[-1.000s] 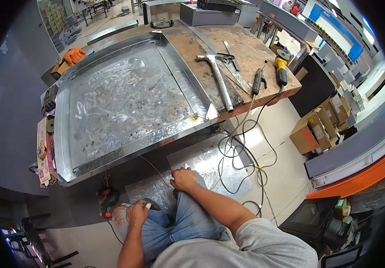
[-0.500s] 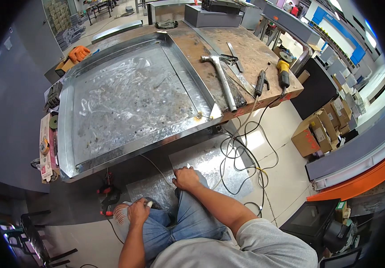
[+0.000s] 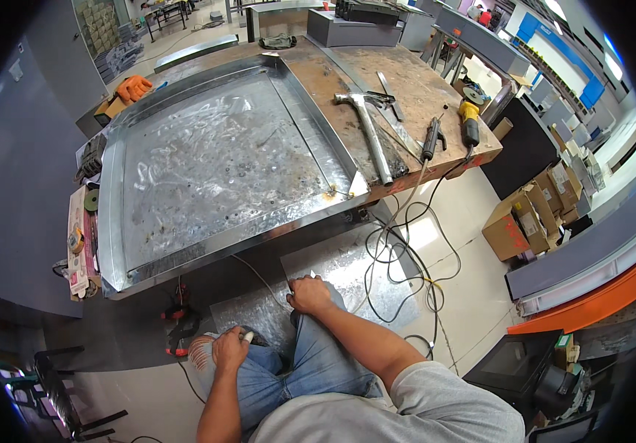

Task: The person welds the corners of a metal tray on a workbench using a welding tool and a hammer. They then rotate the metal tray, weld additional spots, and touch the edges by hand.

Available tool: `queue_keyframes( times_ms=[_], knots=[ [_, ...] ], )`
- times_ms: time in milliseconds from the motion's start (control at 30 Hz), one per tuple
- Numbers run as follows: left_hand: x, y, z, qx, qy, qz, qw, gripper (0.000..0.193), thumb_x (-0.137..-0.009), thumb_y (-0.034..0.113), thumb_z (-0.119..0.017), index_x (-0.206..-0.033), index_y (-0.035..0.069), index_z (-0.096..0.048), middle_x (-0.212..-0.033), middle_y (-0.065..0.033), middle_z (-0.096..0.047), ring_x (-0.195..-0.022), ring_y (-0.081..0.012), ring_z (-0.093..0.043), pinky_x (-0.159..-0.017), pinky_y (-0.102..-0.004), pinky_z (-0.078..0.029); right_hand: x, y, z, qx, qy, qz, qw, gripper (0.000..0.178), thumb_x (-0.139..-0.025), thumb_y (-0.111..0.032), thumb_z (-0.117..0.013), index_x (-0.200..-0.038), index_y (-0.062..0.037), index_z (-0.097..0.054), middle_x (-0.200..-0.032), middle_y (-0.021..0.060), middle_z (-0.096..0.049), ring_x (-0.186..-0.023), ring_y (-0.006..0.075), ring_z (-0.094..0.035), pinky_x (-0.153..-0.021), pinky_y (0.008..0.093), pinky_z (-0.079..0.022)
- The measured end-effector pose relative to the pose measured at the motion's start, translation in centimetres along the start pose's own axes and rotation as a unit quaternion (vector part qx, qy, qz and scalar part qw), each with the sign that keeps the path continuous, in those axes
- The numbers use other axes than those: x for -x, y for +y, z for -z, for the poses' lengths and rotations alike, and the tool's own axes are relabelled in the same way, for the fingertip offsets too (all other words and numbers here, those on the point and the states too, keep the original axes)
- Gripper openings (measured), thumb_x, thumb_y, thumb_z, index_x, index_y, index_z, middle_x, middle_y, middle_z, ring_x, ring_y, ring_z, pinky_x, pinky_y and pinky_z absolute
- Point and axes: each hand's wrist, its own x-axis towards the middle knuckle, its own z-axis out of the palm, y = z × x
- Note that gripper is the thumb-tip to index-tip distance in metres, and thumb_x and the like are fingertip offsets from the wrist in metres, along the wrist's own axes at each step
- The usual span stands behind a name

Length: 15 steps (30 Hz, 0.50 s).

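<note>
My left hand (image 3: 230,348) rests on my left knee, in torn blue jeans (image 3: 250,375). A small white piece (image 3: 248,337) shows at its thumb; whether it is a wrapping or something held I cannot make out. Over my right knee lies my right hand (image 3: 309,295), fingers loosely bent, with no tool in it. In front of me a shallow sheet-metal tray (image 3: 218,166) with raised sides sits on the workbench. To its right on the bench are a hammer (image 3: 368,136), a black electrode holder (image 3: 431,139) with a cable, and a yellow and black angle grinder (image 3: 469,124).
Cables (image 3: 399,255) lie coiled on the floor beside the bench. Metal sheet (image 3: 332,258) lies under my legs. Red and black clamps or tools (image 3: 180,332) are at left. Orange gloves (image 3: 133,88) lie beyond the tray. Cardboard boxes (image 3: 521,225) stand at right.
</note>
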Motion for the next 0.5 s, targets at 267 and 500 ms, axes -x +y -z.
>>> queue_keyframes(
  times_ms=[267,500],
  knots=[
    [0.03,0.59,0.36,-0.011,-0.003,0.002,1.000,0.028,-0.083,0.021,-0.073,-0.109,0.010,-0.073,-0.106,-0.0110,-0.076,-0.102,-0.0306,-0.071,-0.089,-0.0433,-0.053,-0.20,0.50,-0.56,-0.002,-0.012,-0.002,1.000,0.034,-0.089,-0.038,-0.063,-0.102,-0.0070,-0.070,-0.096,0.0157,-0.074,-0.099,0.0338,-0.070,-0.092,0.0509,-0.051],
    [-0.08,-0.12,-0.31,-0.008,0.003,0.000,1.000,0.028,-0.083,0.020,-0.073,-0.109,0.010,-0.073,-0.106,-0.0113,-0.075,-0.102,-0.0315,-0.071,-0.088,-0.0435,-0.054,-0.09,0.06,0.36,0.000,-0.025,-0.004,1.000,0.034,-0.089,-0.039,-0.064,-0.103,-0.0081,-0.070,-0.097,0.0160,-0.074,-0.099,0.0333,-0.070,-0.092,0.0505,-0.051]
  ],
)
